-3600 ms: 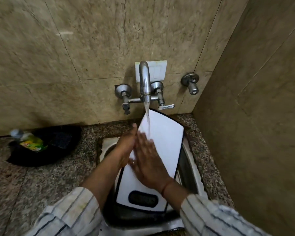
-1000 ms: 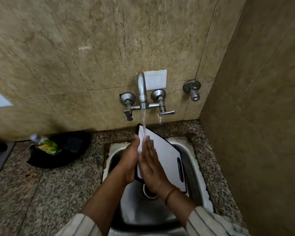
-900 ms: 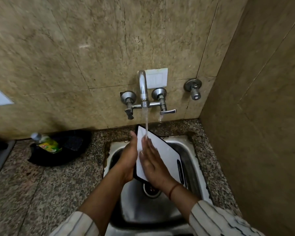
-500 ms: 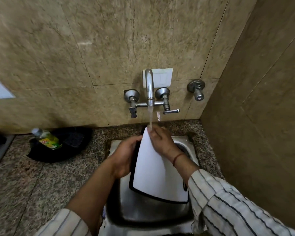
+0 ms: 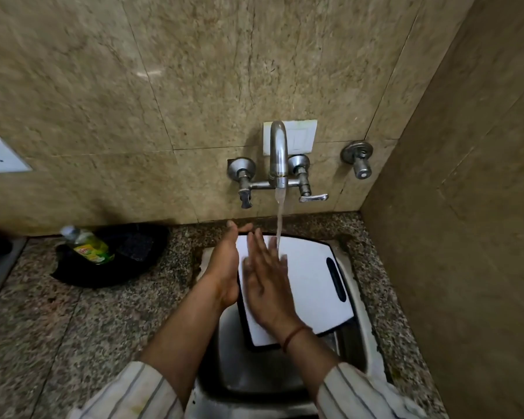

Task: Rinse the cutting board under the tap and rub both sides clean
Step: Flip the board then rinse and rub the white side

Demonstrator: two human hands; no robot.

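Two hands work the white cutting board (image 5: 312,282) over the sink (image 5: 254,370): your left hand (image 5: 224,267) props its left edge, right hand (image 5: 266,288) flat on top, both grips spread. Rub firmly where the tap (image 5: 278,155) stream lands; tilt it to drain.

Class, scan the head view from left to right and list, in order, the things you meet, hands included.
wall socket → green bottle → left hand → right hand → cutting board's handle slot
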